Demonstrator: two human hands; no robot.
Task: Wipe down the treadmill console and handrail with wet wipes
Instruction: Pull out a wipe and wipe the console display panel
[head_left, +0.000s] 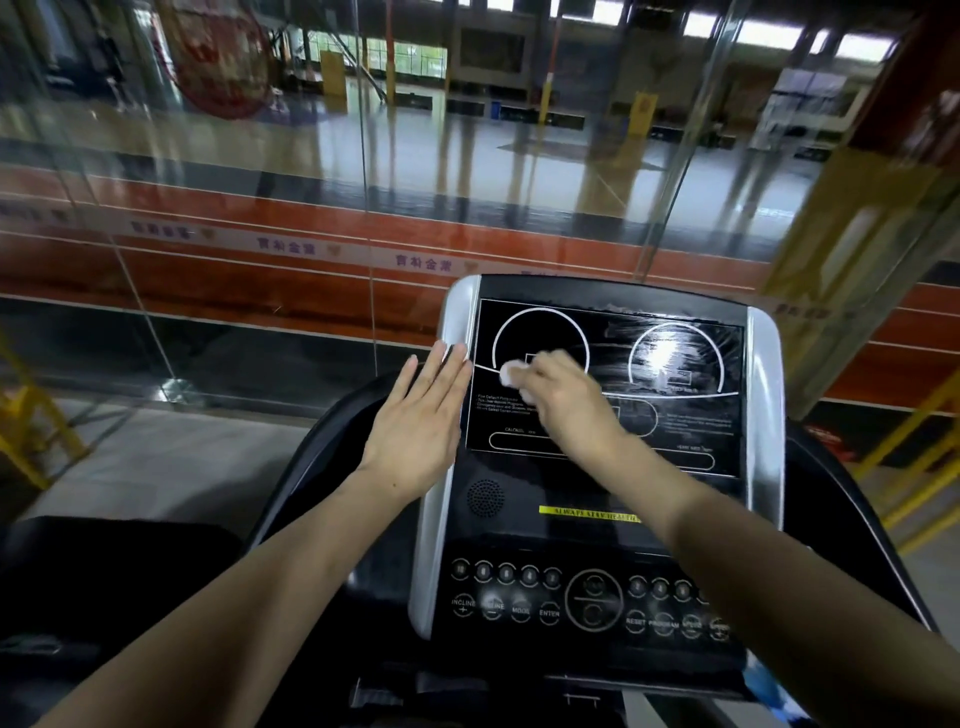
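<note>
The right hand (563, 395) is curled around a bunched white wipe (511, 376), pressing it against the dark display panel (602, 384) at the left-centre of the screen, just under the left of the 2 white arcs. The left hand (415, 421) lies flat with fingers straight and together, holding nothing, its fingertips touching the silver left edge of the console (447, 467), apparently to steady the body.

The right half of the panel shows wet streaks and glare, so that side looks already wiped; the left half and the lower strip look dry. The button panel (587, 603) below appears untouched, and the black handrail (311, 467) curving down the left side has no visible moisture.

To do this step well, the wipe should travel in overlapping passes across the left half, with even pressure so no dry bands remain between strokes. Opening the wipe flatter would cover more surface per pass. Light pressure near the buttons later would avoid triggering them. I judge the task less than half done.
</note>
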